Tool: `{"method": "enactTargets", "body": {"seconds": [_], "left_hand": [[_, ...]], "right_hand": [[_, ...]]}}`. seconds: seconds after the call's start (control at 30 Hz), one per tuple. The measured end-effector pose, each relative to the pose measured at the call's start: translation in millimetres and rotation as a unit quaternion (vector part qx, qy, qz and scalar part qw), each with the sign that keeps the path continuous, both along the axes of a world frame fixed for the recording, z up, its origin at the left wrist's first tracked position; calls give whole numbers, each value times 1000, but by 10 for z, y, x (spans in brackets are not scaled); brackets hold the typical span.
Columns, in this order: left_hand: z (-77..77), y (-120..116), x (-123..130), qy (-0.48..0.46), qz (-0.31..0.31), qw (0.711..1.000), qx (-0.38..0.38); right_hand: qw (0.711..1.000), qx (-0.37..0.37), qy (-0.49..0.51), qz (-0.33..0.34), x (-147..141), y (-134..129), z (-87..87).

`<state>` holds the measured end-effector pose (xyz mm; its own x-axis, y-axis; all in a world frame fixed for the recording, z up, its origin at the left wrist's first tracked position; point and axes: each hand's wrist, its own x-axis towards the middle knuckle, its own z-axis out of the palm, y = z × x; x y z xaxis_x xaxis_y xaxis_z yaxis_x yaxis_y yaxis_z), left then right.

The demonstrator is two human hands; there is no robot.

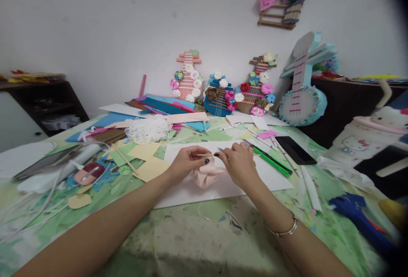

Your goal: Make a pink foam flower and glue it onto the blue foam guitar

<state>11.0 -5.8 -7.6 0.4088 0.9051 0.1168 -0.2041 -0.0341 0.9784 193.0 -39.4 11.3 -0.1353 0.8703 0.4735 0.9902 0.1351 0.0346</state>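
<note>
A thin pale wooden stick (205, 155) runs level between my hands. My left hand (188, 161) pinches it near its left part, thumb and fingers together. My right hand (240, 162) is closed round the stick's right part, and the far end pokes out past the fingers. A small grey pointed tip (220, 149) shows by the right thumb; its kind is unclear. Just below the fingers, a pale pink folded paper flower (207, 177) rests over a white board (178, 198). Whether the flower touches either hand is hard to tell.
Right of the board are a green cutter (270, 161), a black phone (296, 149), a blue glue gun (360, 215) and a large Hello Kitty cup (363, 139). Coloured paper sheets (153, 166) and white string (149, 129) lie left. Flower-decorated paper instruments (219, 98) stand against the wall.
</note>
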Motion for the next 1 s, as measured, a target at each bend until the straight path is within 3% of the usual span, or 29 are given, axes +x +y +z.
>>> {"method": "enactTargets", "body": {"seconds": [0.57, 0.73, 1.0], "left_hand": [[-18, -18, 2, -9, -25, 1000, 13], [-12, -8, 13, -23, 16, 999, 40], [10, 2, 15, -40, 55, 998, -4]], "right_hand": [[999, 54, 0, -8, -21, 6, -20], [997, 76, -3, -8, -57, -17, -19], [990, 140, -1, 4, -128, -72, -15]]}}
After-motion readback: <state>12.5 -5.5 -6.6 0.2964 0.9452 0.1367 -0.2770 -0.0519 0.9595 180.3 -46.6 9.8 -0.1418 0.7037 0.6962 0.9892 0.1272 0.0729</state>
